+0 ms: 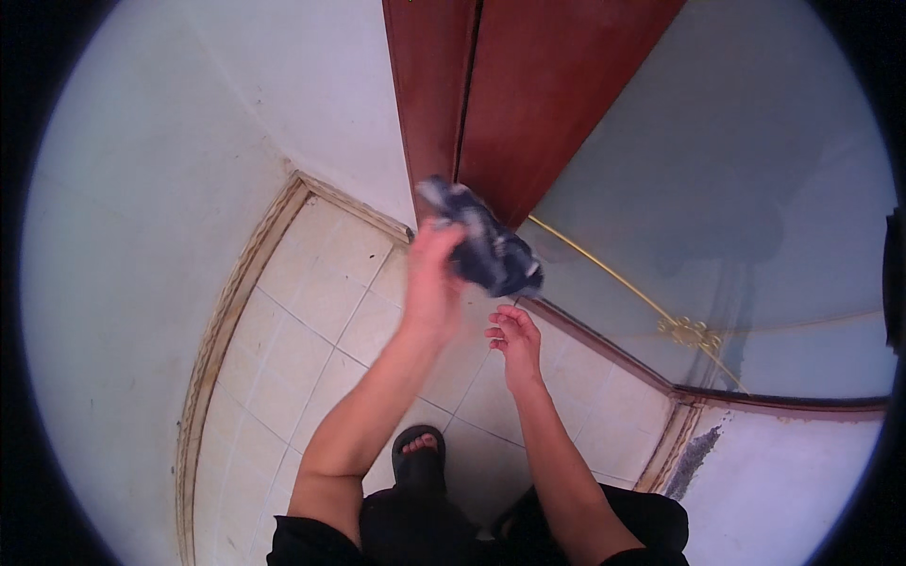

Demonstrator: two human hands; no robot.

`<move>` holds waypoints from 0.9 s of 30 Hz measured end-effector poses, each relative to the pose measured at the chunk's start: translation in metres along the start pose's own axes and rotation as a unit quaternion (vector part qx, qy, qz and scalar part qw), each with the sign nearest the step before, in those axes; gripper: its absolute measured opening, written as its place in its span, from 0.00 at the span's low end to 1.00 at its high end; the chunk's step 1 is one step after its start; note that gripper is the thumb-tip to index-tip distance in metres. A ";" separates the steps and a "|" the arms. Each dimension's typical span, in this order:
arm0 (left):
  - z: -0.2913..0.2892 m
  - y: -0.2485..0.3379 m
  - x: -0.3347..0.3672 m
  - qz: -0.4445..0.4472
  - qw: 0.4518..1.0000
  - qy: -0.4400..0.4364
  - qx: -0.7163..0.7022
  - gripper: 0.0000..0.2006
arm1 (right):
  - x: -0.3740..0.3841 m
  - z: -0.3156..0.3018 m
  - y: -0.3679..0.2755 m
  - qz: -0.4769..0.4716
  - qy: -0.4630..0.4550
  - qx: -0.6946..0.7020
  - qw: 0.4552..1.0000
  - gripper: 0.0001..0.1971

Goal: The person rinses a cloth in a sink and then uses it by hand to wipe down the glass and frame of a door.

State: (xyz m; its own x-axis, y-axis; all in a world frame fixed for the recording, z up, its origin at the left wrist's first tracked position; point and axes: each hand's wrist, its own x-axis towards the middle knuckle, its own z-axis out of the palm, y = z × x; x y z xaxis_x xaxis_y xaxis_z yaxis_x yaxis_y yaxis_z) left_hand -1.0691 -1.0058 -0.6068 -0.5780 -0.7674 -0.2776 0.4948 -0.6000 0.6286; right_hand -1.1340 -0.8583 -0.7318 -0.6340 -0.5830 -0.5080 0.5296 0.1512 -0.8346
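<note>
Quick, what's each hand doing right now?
Left hand: closed on a crumpled dark blue-and-white cloth, a bit blurry.
Right hand: open, fingers loosely curled, with nothing seen in it.

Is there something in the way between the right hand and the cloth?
No, nothing visible is in the way. The left hand holds the dark cloth, and the empty right hand is just below it in the picture, with only a bare gap between.
</note>
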 end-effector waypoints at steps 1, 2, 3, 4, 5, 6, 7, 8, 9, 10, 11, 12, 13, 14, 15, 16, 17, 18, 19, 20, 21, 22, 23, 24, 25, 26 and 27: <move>-0.007 0.011 -0.001 0.028 0.999 0.008 -0.039 0.15 | 0.001 0.002 -0.004 -0.009 -0.005 -0.001 1.000 0.10; -0.010 0.020 -0.003 0.052 0.996 -0.008 -0.072 0.20 | 0.003 0.001 -0.008 -0.011 -0.007 0.002 1.000 0.10; -0.030 0.027 -0.005 0.040 0.978 -0.092 -0.182 0.25 | 0.002 0.005 -0.009 -0.011 -0.014 0.006 1.000 0.10; -0.053 0.031 0.005 0.085 0.959 -0.184 -0.199 0.26 | 0.000 0.008 -0.009 -0.010 -0.022 0.010 1.000 0.10; -0.077 0.031 0.018 0.110 0.972 -0.123 -0.166 0.26 | -0.002 0.007 -0.007 0.005 -0.015 0.009 1.000 0.10; -0.096 0.028 0.026 0.137 0.980 -0.059 -0.130 0.25 | -0.003 0.006 -0.003 0.020 -0.012 0.009 1.000 0.10; -0.106 0.021 0.030 0.134 0.981 0.017 -0.142 0.25 | -0.004 0.004 0.001 0.035 -0.006 0.009 0.999 0.10; -0.116 0.014 0.032 0.131 0.975 0.093 -0.153 0.25 | -0.004 0.001 0.007 0.051 -0.001 0.022 0.998 0.09; -0.126 0.004 0.036 0.125 0.964 0.166 -0.165 0.25 | -0.005 -0.004 0.014 0.064 0.007 0.033 0.997 0.09; -0.140 -0.008 0.037 0.105 0.963 0.187 -0.165 0.24 | -0.008 -0.006 0.020 0.077 0.011 0.043 0.996 0.09; -0.155 -0.023 0.037 0.085 0.960 0.209 -0.164 0.24 | -0.010 -0.006 0.024 0.089 0.017 0.043 0.995 0.08; -0.156 -0.031 0.034 0.062 0.957 0.230 -0.165 0.23 | -0.012 -0.008 0.027 0.101 0.024 0.042 0.994 0.08; -0.155 -0.039 0.034 0.025 0.956 0.247 -0.158 0.23 | -0.013 -0.010 0.031 0.113 0.032 0.041 0.992 0.08; -0.154 -0.049 0.035 -0.013 0.953 0.264 -0.152 0.22 | -0.014 -0.012 0.034 0.110 0.034 0.041 0.993 0.08; -0.150 -0.055 0.035 -0.049 0.948 0.280 -0.144 0.22 | -0.015 -0.013 0.037 0.106 0.035 0.042 0.993 0.09; -0.149 -0.060 0.038 -0.061 0.956 0.256 -0.129 0.21 | -0.015 -0.014 0.039 0.103 0.036 0.043 0.993 0.09; -0.149 -0.066 0.046 -0.073 0.963 0.232 -0.114 0.20 | -0.014 -0.017 0.040 0.098 0.035 0.042 0.994 0.09; -0.151 -0.072 0.054 -0.084 0.969 0.209 -0.098 0.19 | -0.015 -0.017 0.040 0.094 0.032 0.041 0.994 0.09; -0.153 -0.073 0.060 -0.065 0.973 0.206 -0.080 0.18 | -0.017 -0.013 0.039 0.090 0.024 0.040 0.995 0.09; -0.167 -0.078 0.077 -0.080 0.957 0.274 -0.045 0.17 | -0.018 -0.010 0.037 0.089 0.020 0.039 0.995 0.10; -0.157 -0.081 0.084 -0.095 0.961 0.255 -0.049 0.14 | -0.017 -0.013 0.036 0.087 0.027 0.040 0.995 0.10; -0.149 -0.081 0.088 -0.104 0.964 0.238 -0.052 0.12 | -0.017 -0.014 0.034 0.086 0.029 0.040 0.995 0.10; -0.145 -0.080 0.092 -0.110 0.967 0.229 -0.033 0.11 | -0.017 -0.014 0.033 0.084 0.027 0.043 0.995 0.10; -0.141 -0.080 0.094 -0.116 0.969 0.220 -0.014 0.10 | -0.019 -0.014 0.032 0.083 0.027 0.046 0.995 0.10; -0.139 -0.080 0.094 -0.122 0.970 0.211 0.006 0.09 | -0.020 -0.014 0.032 0.082 0.026 0.049 0.995 0.10; -0.137 -0.082 0.090 -0.116 0.971 0.208 -0.019 0.09 | -0.021 -0.014 0.033 0.082 0.025 0.047 0.995 0.10; -0.127 -0.083 0.083 -0.114 0.972 0.201 -0.042 0.09 | -0.019 -0.016 0.033 0.079 0.027 0.048 0.995 0.10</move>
State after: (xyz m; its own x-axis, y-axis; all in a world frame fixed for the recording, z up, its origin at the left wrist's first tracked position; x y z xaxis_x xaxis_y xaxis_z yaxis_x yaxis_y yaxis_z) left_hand -1.0759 -1.0487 -0.7746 -0.3864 -0.6278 -0.6757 0.4437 -0.7688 0.4606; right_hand -1.1127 -0.8294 -0.7531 -0.5667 -0.5130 -0.6447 0.6753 0.1591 -0.7202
